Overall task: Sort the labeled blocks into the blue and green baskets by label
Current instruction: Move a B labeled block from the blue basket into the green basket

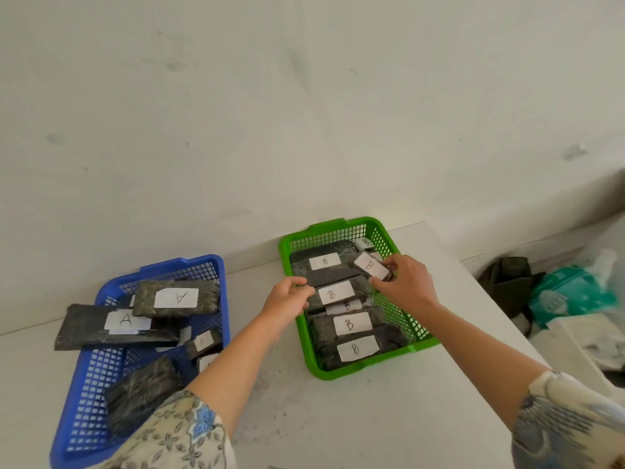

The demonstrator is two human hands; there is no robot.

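Observation:
The green basket point(395, 309) stands at centre right on the white table and holds several dark blocks with white B labels. My right hand point(404, 282) grips a small B-labelled block point(370, 267) over the far half of that basket. My left hand point(287, 299) is at the basket's left rim, fingers curled on the edge of a B block point(334, 292). The blue basket point(91, 401) at lower left holds several dark blocks labelled A; one long A block point(111, 324) rests across its left rim.
A wall rises just behind the table. Off the table's right edge lie a dark bag point(510, 282), a teal plastic bag point(568, 296) and white clutter point(581, 343). Bare tabletop point(355, 418) lies between and in front of the baskets.

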